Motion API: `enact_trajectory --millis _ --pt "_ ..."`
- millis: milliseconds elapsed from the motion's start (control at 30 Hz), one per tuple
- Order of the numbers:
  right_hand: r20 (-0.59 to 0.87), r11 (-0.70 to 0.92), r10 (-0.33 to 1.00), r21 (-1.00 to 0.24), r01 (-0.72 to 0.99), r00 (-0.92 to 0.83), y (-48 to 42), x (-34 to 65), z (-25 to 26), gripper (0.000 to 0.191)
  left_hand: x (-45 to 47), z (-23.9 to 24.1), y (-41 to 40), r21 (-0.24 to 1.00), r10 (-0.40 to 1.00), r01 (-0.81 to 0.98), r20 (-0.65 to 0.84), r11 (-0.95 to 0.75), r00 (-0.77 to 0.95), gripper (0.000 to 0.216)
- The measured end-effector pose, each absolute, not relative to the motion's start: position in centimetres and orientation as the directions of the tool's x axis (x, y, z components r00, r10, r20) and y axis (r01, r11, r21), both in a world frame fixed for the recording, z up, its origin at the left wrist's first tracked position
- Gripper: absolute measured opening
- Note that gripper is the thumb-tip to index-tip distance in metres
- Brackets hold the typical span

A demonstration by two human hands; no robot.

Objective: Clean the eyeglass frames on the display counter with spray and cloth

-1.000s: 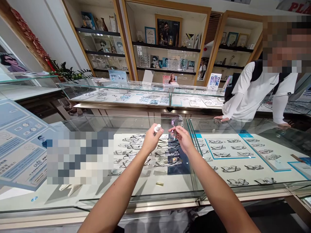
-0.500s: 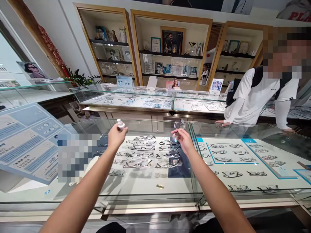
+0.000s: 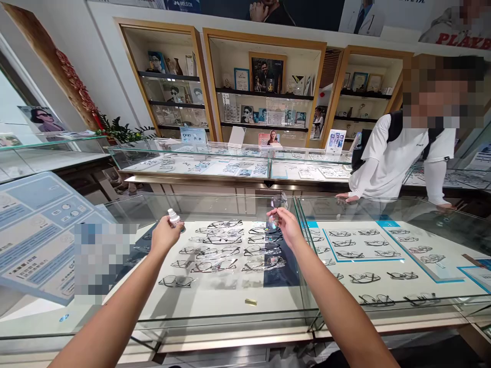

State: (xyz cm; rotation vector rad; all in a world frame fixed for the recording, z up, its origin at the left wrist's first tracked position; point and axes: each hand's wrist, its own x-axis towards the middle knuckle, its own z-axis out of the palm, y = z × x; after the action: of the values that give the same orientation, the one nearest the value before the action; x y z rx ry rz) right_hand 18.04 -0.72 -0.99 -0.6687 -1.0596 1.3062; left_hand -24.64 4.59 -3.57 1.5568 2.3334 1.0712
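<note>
My left hand (image 3: 164, 236) is closed around a small white bottle (image 3: 174, 217), whose narrower top points up above the fingers. Over the far part of the glass display counter (image 3: 230, 325), my right hand (image 3: 288, 228) pinches a pair of eyeglasses (image 3: 279, 201) between thumb and fingertips. One lens shows above the fingers and another part hangs below them. The bottle and the eyeglasses are well apart. Beneath both hands, rows of eyeglass frames (image 3: 222, 239) lie inside the counter under the glass.
A blue-and-white printed board (image 3: 38, 230) stands on the counter at left. More frames on blue-edged trays (image 3: 362, 260) lie in the case at right. Beyond, a person in a white shirt (image 3: 399, 153) leans on the counter. A second glass case (image 3: 199, 168) runs behind, before wooden shelves (image 3: 207, 76).
My left hand has moved left and slightly down with the bottle, away from the right hand. The right hand keeps the eyeglasses in nearly the same place. The view has tipped up a little.
</note>
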Motion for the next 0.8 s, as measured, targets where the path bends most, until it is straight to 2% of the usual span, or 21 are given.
enact_trajectory --millis 333,467,533,633,700,800 --pt "0.239 0.186 0.968 -0.883 -0.431 -0.072 -0.8 18.0 -0.9 0.026 -24.1 -3.3 3.8 0.662 0.847 0.723 0.258 0.196 -0.466 0.039" --pt "0.241 0.182 0.967 -0.880 -0.439 -0.080 -0.7 18.1 -1.1 0.025 -23.9 -3.2 3.0 0.687 0.849 0.704 0.253 0.180 -0.464 0.053" --pt "0.241 0.182 0.967 -0.879 -0.441 -0.081 -0.7 18.1 -1.2 0.024 -23.6 -2.9 2.4 0.681 0.827 0.716 0.310 0.151 -0.469 0.063" --pt "0.241 0.184 0.968 -0.879 -0.440 -0.077 -0.8 18.0 -1.1 0.025 -21.8 -1.7 0.4 0.650 0.727 0.756 0.481 0.079 -0.490 0.071" --pt "0.242 0.189 0.968 -0.883 -0.430 -0.073 -0.8 18.0 -1.1 0.026 -19.8 -0.5 -1.9 0.657 0.638 0.754 0.589 -0.020 -0.496 0.065" --pt "0.249 0.195 0.966 -0.884 -0.424 -0.075 -0.7 18.0 -1.1 0.026 -16.0 1.3 -7.4 0.675 0.555 0.702 0.683 -0.228 -0.476 0.034"
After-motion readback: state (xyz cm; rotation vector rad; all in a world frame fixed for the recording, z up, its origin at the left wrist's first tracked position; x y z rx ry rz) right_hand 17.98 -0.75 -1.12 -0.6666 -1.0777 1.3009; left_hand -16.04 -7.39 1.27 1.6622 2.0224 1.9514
